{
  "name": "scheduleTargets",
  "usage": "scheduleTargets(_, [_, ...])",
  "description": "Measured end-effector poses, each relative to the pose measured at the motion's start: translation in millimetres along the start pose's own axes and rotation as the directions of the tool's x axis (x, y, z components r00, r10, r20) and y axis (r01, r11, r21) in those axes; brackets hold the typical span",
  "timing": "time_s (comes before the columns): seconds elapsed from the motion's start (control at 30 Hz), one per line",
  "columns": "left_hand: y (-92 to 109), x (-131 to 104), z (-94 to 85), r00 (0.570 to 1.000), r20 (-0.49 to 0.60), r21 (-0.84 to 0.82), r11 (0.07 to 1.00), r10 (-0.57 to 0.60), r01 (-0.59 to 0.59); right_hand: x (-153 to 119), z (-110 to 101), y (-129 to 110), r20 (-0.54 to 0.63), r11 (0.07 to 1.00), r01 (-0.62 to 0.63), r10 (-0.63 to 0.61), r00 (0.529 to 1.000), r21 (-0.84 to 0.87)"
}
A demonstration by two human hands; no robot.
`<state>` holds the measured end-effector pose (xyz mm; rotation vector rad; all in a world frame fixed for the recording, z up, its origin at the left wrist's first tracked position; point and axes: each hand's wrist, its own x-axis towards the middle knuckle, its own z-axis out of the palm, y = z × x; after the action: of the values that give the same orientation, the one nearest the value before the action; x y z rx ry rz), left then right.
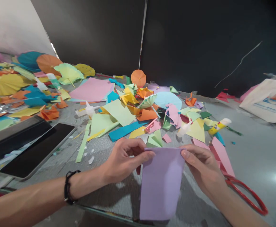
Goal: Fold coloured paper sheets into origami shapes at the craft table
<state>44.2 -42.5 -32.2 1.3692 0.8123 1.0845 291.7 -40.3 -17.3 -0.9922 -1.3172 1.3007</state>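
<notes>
Nearest to us hangs a lilac rectangular sheet of paper [160, 184], and we hold it by its top edge with both hands, so it drops down past the near edge of the grey table [251, 157]. Our left hand [125, 159], with a black bracelet [68, 190] on its wrist, is closed in a pinch on the top left corner of the sheet, thumb over the paper and fingers curled behind it. Our right hand [204, 167] pinches the top right corner in the same way, with the fingers nearly closed on the edge. Partly under the right hand, at about four o'clock from the sheet, lie scissors with red loop handles [247, 194] on the table. At nine o'clock from the left hand two flat dark tablets [37, 151] lie side by side. Farther on, at twelve o'clock, there is a wide heap of coloured paper scraps and folded pieces [133, 113], and at one o'clock a yellow glue stick with a white cap [219, 125] lies on its side. At eleven o'clock we see a large pink sheet [92, 90] and, beyond it, several open paper umbrellas [67, 72]. At two o'clock, far away, a white cloth bag [268, 99] rests before the black wall [199, 41].
</notes>
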Motion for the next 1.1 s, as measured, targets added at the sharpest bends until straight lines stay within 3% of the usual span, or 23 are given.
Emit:
scheduleTargets(0.33, [0.9, 1.8, -1.9, 1.0, 0.003, 0.04, 0.999, 0.017, -0.017, 0.1, -7.8, 10.0, 0.006, 0.995, 0.074, -0.074, 0.997, -0.071])
scheduleTargets(0.5, [5.8, 5.2, -4.1, 0.969, 0.222, -0.083, 0.988, -0.111, 0.133, 2.2, -4.4, 4.0, 0.057, 0.98, 0.087, -0.078, 0.995, -0.182])
scheduleTargets(0.6, [5.6, 4.6, -4.0, 0.931, 0.329, 0.0, 0.986, -0.157, 0.166, 2.1, 0.1, 5.7, 0.082, 0.955, 0.095, -0.074, 0.994, -0.28])
scheduleTargets(0.7, [1.8, 4.7, -2.4, 0.948, 0.267, 0.055, 0.985, -0.175, 0.166, -0.7, 2.9, 9.7, 0.07, 0.875, 0.228, -0.22, 0.973, -0.428])
scheduleTargets(0.77, [-1.0, 6.3, -1.1, 0.97, 0.169, 0.026, 0.985, -0.173, 0.171, -4.1, 3.7, 10.6, 0.149, 0.755, 0.358, -0.334, 0.931, -0.55])
scheduleTargets(0.83, [-2.7, 8.7, 0.0, 0.983, 0.085, -0.014, 0.987, -0.161, 0.163, -8.2, 4.8, 10.1, 0.28, 0.642, 0.429, -0.326, 0.903, -0.636])
scheduleTargets(0.9, [-2.6, 10.7, 1.1, 0.988, 0.047, -0.058, 0.987, -0.146, 0.149, -11.4, 6.7, 10.0, 0.366, 0.578, 0.431, -0.232, 0.901, -0.693])
scheduleTargets(1.0, [1.3, 11.7, 2.7, 0.987, 0.094, -0.103, 0.985, -0.13, 0.14, -12.4, 9.1, 11.8, 0.358, 0.571, 0.399, -0.19, 0.914, -0.717])
scheduleTargets(1.1, [5.6, 11.3, 2.6, 0.981, 0.149, -0.12, 0.982, -0.126, 0.144, -9.6, 7.4, 12.3, 0.271, 0.643, 0.358, -0.235, 0.934, -0.677])
